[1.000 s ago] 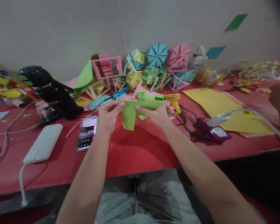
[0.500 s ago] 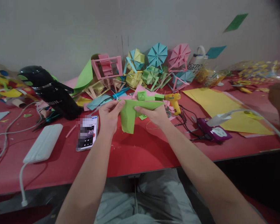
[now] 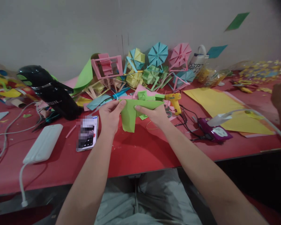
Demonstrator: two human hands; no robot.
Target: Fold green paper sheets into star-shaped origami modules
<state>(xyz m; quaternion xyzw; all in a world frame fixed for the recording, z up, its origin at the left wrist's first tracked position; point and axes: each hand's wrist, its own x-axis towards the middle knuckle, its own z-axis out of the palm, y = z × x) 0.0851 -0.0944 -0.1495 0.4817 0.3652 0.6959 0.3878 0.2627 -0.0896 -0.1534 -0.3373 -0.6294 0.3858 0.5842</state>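
At center frame, the left hand (image 3: 109, 116) and right hand (image 3: 154, 114) pinch folded green paper (image 3: 128, 118); uneven thumb pressure could crease it crookedly.

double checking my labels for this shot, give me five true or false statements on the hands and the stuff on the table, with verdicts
1. The left hand and the right hand both hold the green paper. True.
2. The tabletop is blue. False: it is red.
3. The yellow glue gun lies to the right of the phone. True.
4. The black bottle is between the two hands. False: it is to the left of both.
5. The oblong white device lies to the left of the phone. True.
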